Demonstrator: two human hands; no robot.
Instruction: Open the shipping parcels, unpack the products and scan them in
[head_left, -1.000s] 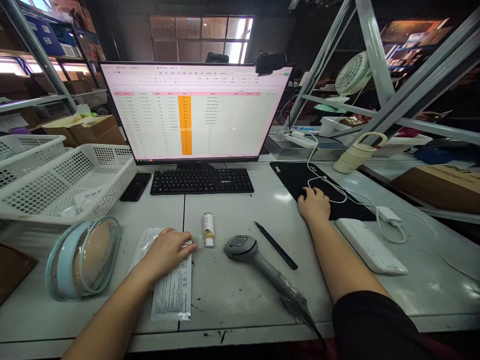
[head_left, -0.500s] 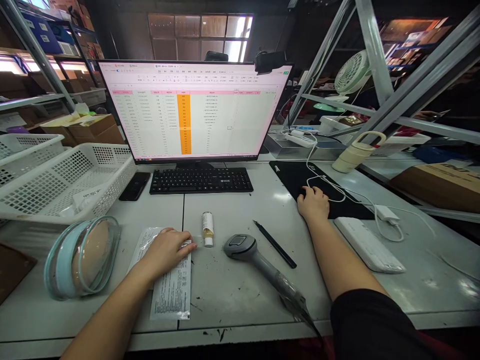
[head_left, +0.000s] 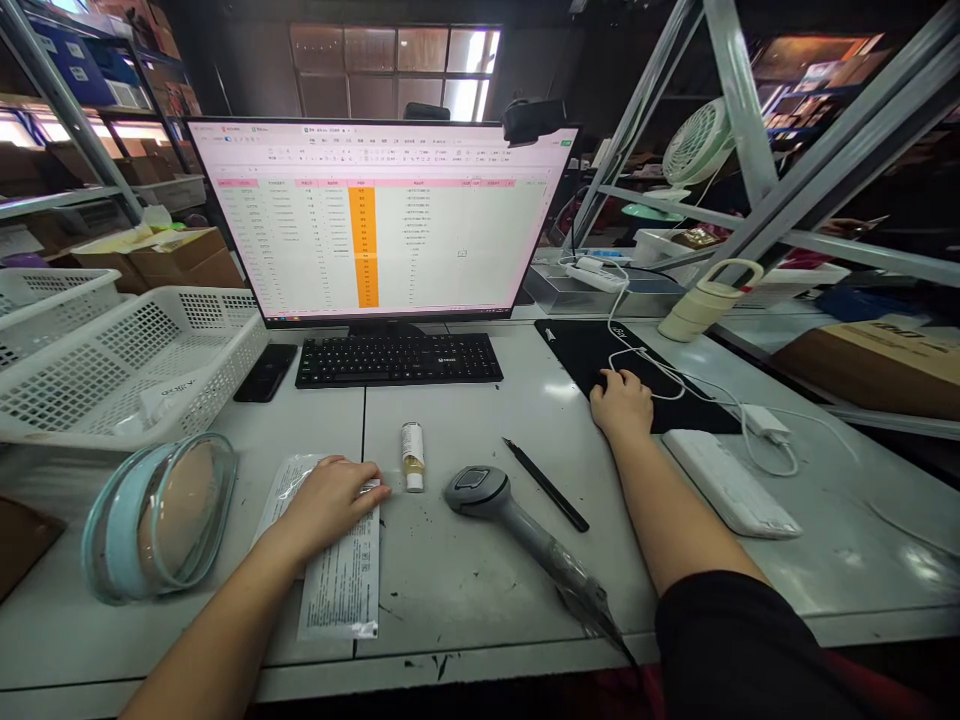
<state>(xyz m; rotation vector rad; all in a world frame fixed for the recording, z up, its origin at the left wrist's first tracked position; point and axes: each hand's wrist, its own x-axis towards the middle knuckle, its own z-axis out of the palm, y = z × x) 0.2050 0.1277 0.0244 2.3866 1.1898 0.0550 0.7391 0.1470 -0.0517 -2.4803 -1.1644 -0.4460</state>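
Note:
My left hand [head_left: 334, 503] lies palm down, fingers stretched out, across flat silver-white printed packets [head_left: 341, 590]. Just right of its fingertips is a small clear bottle with a white cap [head_left: 413, 460], lying on its side with yellowish liquid inside. On the black mouse pad [head_left: 577, 350], my right hand [head_left: 624, 405] is curved over what appears to be a computer mouse, which the hand hides. Between my arms lie a grey barcode scanner [head_left: 525, 535] and a black pen [head_left: 546, 485]. A spreadsheet fills the monitor [head_left: 442, 230] behind the black keyboard [head_left: 397, 360].
White perforated baskets [head_left: 150, 350], a dark phone [head_left: 265, 373] and a clear, blue-trimmed pouch [head_left: 161, 520] are at left. At right are a white slab-like device [head_left: 731, 482], white cables, a cream tumbler [head_left: 701, 308] and metal frame bars [head_left: 750, 130].
The view has shifted slightly. Both hands stay in nearly the same places, and the objects on the desk have not visibly moved.

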